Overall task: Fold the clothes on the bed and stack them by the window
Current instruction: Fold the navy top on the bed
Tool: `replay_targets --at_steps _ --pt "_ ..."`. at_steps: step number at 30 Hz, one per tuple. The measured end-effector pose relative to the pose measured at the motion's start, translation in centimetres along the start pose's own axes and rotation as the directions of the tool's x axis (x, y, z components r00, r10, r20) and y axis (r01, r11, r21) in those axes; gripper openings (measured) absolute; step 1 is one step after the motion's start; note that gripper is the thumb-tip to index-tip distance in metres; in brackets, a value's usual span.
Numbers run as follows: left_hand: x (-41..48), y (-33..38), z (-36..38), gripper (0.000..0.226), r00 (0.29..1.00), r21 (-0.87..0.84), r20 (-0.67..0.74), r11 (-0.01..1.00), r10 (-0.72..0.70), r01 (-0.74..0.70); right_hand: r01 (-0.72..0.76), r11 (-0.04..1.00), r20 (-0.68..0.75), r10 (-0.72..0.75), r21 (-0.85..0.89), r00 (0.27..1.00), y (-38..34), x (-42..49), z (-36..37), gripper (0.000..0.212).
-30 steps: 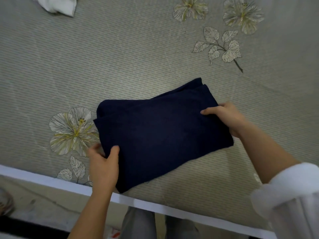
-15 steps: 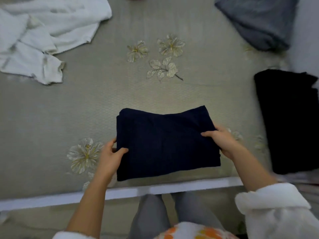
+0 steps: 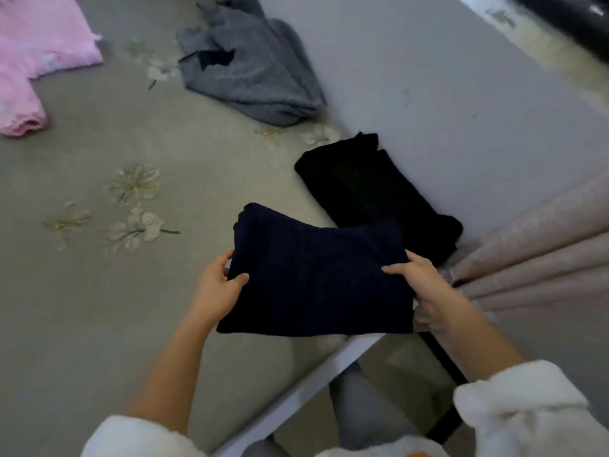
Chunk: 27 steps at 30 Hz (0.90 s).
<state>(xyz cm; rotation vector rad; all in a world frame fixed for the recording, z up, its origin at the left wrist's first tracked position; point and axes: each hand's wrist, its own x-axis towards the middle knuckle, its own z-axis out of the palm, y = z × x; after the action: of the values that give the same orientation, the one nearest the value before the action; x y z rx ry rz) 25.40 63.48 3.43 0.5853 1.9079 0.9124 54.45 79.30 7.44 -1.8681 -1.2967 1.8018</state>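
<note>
Together, left hand (image 3: 217,291) and right hand (image 3: 425,282) pinch navy garment (image 3: 316,278) over floral bedspread (image 3: 99,324).

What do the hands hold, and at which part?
Both hold the folded navy garment: the left hand grips its left edge and the right hand its right edge, thumbs on top.

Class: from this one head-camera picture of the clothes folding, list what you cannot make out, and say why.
Head view: the pink garment is cut off by the left and top edges.
Head view: the black garment has its near end hidden behind the navy garment.
Head view: most fingers of the left hand and right hand are hidden under the navy garment.
</note>
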Motion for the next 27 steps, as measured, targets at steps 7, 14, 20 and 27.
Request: replay_targets --at_steps 7,14,20,27 --pt "10.1 12.7 10.1 0.044 0.979 0.225 0.128 0.957 0.156 -0.182 -0.012 0.984 -0.085 0.027 0.177 0.996 -2.6 7.4 -10.1 0.038" --pt "19.0 24.1 16.7 0.046 0.930 0.465 0.190 0.806 0.313 -0.367 -0.005 0.909 -0.199 0.097 0.418 0.975 -3.7 12.0 -13.2 0.053" --pt "25.6 28.5 20.5 0.044 0.902 0.570 0.254 0.700 0.349 -0.430 -0.042 0.824 -0.226 0.203 0.564 0.953 -3.3 15.9 -13.0 0.055" --pt "28.7 22.5 23.4 0.056 0.928 0.835 0.260 0.421 0.267 -0.355 -0.348 0.932 -0.491 0.349 0.097 0.798 -2.8 18.4 -11.3 0.086"
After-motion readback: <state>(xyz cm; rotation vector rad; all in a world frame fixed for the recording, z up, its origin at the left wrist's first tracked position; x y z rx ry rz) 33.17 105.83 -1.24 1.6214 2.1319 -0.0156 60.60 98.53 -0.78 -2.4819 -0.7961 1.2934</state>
